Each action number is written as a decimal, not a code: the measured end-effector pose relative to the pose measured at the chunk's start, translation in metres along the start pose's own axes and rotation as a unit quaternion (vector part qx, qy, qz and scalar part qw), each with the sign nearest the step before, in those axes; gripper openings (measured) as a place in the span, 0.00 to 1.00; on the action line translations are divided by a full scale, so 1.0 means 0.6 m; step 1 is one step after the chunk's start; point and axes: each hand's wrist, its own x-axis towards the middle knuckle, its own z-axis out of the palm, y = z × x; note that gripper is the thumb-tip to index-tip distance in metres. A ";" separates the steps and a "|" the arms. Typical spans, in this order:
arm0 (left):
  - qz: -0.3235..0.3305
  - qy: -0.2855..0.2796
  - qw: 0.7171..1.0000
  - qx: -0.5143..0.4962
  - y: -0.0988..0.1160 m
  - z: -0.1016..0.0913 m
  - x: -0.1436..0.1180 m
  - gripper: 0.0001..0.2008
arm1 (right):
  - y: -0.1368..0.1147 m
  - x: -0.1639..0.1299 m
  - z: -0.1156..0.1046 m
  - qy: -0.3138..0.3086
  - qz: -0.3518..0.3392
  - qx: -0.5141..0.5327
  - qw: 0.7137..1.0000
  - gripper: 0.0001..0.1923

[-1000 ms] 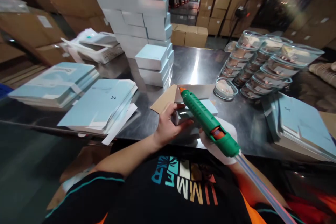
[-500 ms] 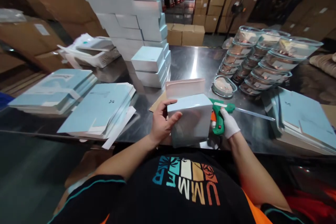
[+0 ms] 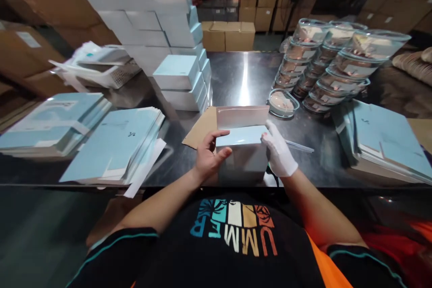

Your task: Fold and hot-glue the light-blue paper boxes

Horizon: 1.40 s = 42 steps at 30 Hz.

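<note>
Pale-blue box [image 3: 243,155]: sitting at the near edge of the steel table [image 3: 243,76], its flap standing open behind, pressed between both hands.
Left hand [image 3: 208,157]: bare, gripping the box's left side, thumb lying on the top edge.
Right hand [image 3: 278,155]: white-gloved, fingers flattening against the right side.
Change: the green glue gun held half a second ago is no longer showing; only its clear stick [image 3: 299,146] is lying beside the glove.
Meaning: gluing seems over; pressing is likely beginning.

Brown cartons [image 3: 259,4] are towering along the aisles — a warehouse packing station — with stacked pale-blue boxes [image 3: 162,22] and flat box blanks [image 3: 114,144] crowding the steel surface [image 3: 243,76].
</note>
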 end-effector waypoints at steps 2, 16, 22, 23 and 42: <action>0.020 -0.021 1.000 0.012 -0.012 -0.001 -0.001 0.33 | -0.006 0.005 0.008 -0.012 0.006 0.031 0.999 0.29; 0.129 -0.159 0.979 0.016 -0.007 -0.043 0.029 0.18 | 0.003 -0.032 -0.051 -0.161 -0.177 -0.057 0.969 0.15; 0.148 -0.197 0.969 0.025 0.002 -0.049 0.037 0.15 | -0.019 -0.035 -0.043 -0.174 -0.194 -0.064 0.963 0.16; 0.157 -0.203 0.966 0.029 -0.001 -0.050 0.039 0.14 | -0.017 -0.035 -0.042 -0.172 -0.202 -0.066 0.962 0.17; -0.151 0.057 0.987 -0.005 -0.045 -0.127 0.033 0.39 | 0.154 -0.070 0.002 -0.156 -0.112 -0.185 0.964 0.38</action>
